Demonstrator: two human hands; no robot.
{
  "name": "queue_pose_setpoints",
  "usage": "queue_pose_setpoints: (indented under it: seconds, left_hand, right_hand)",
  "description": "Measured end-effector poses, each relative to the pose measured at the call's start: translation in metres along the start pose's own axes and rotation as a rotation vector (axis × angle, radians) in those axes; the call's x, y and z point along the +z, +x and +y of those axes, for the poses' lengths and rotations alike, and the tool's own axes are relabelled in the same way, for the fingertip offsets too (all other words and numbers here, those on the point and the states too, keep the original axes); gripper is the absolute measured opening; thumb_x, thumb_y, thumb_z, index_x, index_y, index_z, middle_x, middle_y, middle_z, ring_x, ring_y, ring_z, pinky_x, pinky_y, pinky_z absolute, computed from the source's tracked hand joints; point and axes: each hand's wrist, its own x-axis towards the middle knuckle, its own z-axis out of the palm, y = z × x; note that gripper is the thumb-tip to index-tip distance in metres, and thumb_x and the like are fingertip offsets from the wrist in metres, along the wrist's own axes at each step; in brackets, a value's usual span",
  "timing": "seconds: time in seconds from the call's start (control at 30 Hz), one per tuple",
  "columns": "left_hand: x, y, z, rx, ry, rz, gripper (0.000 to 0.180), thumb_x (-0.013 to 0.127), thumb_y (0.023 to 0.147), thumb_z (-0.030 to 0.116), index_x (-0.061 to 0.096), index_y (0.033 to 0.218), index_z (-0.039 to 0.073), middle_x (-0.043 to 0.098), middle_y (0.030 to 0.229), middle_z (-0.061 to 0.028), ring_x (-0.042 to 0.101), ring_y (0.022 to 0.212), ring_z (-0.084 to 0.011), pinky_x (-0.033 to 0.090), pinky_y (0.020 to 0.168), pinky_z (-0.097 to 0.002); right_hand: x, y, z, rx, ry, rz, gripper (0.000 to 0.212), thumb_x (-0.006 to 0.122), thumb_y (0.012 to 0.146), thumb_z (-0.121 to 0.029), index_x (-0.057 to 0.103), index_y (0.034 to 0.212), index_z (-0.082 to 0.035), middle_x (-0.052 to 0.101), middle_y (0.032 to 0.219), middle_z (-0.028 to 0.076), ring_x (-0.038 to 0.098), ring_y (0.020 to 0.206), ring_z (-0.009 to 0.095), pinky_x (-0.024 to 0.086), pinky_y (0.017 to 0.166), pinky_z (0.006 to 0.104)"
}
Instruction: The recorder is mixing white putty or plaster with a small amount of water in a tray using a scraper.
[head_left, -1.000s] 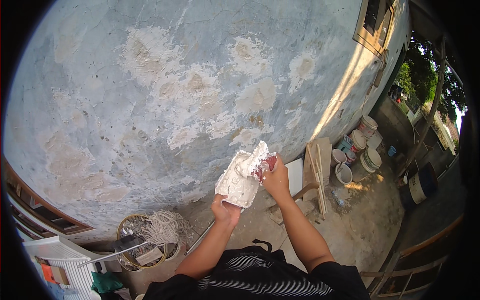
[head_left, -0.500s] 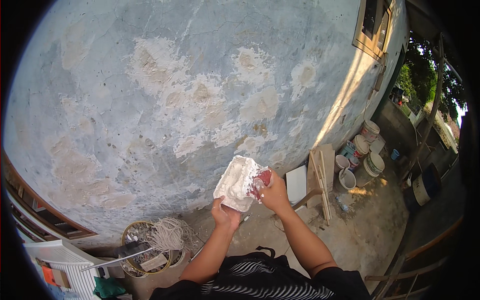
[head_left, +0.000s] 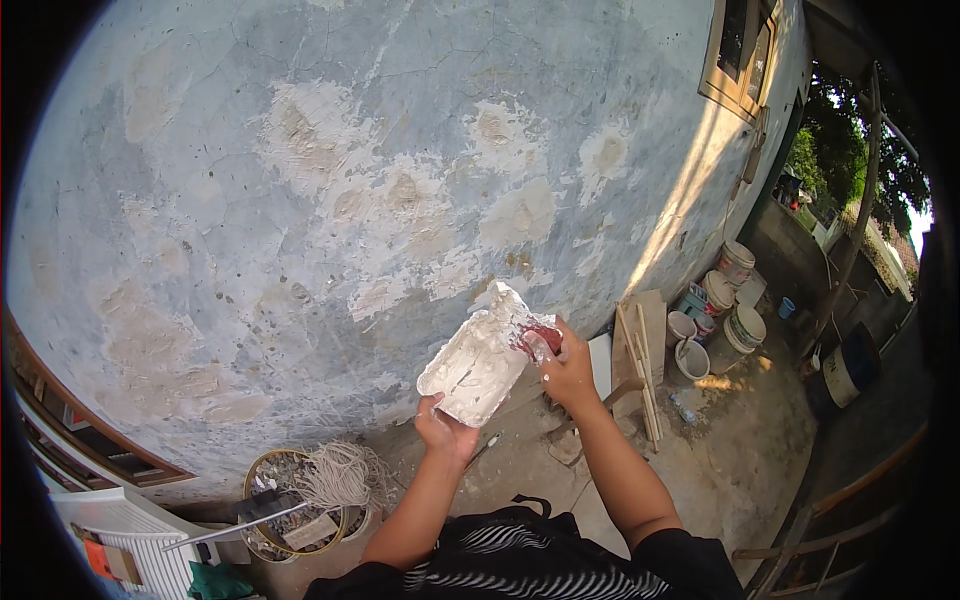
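Observation:
My left hand (head_left: 446, 430) grips the near end of a shallow, putty-smeared tray (head_left: 424, 384), thumb over its rim. White putty (head_left: 478, 362) lies thick inside it. In my right hand (head_left: 570, 376) is a putty knife with a red handle (head_left: 543, 340), fingers closed round it. Its blade is coated in putty and sits at the far right side of the tray; where blade and putty meet is hard to make out. Beyond both hands rises a worn blue-grey wall (head_left: 250, 230) with several rough, pale patches of filler (head_left: 310, 140).
At the lower left stands a round tub (head_left: 252, 478) of rubble with a bundle of pale cord (head_left: 343, 472), near a white ribbed panel (head_left: 130, 520). To the right, wooden strips (head_left: 640, 375) lean by the wall beside several paint buckets (head_left: 692, 360). A dark barrel (head_left: 850, 368) stands farther right.
The putty knife has shifted up and right, toward the tray's far end, with putty raised on its blade. The tray has tilted slightly and moved a little down and left.

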Motion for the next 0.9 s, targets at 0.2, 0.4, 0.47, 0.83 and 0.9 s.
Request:
queue_pose_setpoints:
  seconds: [0.2,0.4,0.47,0.83,0.9]
  left_hand:
    - [0.008,0.003,0.007,-0.028,-0.073,0.011,0.077,0.050,0.078,0.032,0.036,0.148,0.003,0.042,0.150,-0.0220,0.043,0.136,-0.0467,0.035,0.106,-0.0715]
    - [0.022,0.012,0.017,0.008,-0.054,0.024,0.077,0.046,0.080,0.036,0.036,0.149,0.002,0.041,0.151,-0.0227,0.041,0.137,-0.0475,0.032,0.106,-0.0739]
    - [0.025,0.016,0.019,0.033,-0.077,0.008,0.076,0.046,0.081,0.036,0.036,0.149,0.002,0.041,0.151,-0.0227,0.041,0.137,-0.0473,0.032,0.106,-0.0736]
    - [0.030,0.020,0.011,-0.016,-0.136,0.141,0.070,0.039,0.087,0.038,0.038,0.148,0.003,0.042,0.151,-0.0215,0.043,0.136,-0.0470,0.034,0.104,-0.0717]
    - [0.031,0.019,0.007,-0.020,-0.130,0.146,0.070,0.039,0.087,0.038,0.038,0.148,0.004,0.042,0.151,-0.0212,0.043,0.136,-0.0468,0.034,0.104,-0.0718]
  right_hand:
    - [-0.027,0.004,0.018,-0.497,-0.328,-0.135,0.029,0.062,0.078,0.004,0.071,0.105,-0.002,0.071,0.101,0.016,0.068,0.094,0.034,0.051,0.090,0.0396]
    - [-0.022,-0.009,0.027,-0.581,-0.419,-0.389,0.039,0.062,0.068,0.005,0.069,0.103,-0.008,0.067,0.103,0.013,0.062,0.097,0.037,0.051,0.086,0.0441]
    - [-0.015,-0.014,0.015,-0.652,-0.449,-0.366,0.038,0.064,0.068,0.004,0.070,0.103,-0.009,0.068,0.103,0.012,0.063,0.099,0.036,0.051,0.088,0.0452]
    - [-0.031,-0.014,0.022,-0.629,-0.551,-0.456,0.033,0.067,0.068,0.002,0.069,0.099,-0.010,0.067,0.096,0.010,0.063,0.092,0.035,0.052,0.082,0.0444]
    - [-0.033,-0.015,0.025,-0.624,-0.570,-0.469,0.031,0.067,0.069,0.000,0.069,0.098,-0.010,0.066,0.093,0.010,0.063,0.091,0.034,0.052,0.080,0.0440]
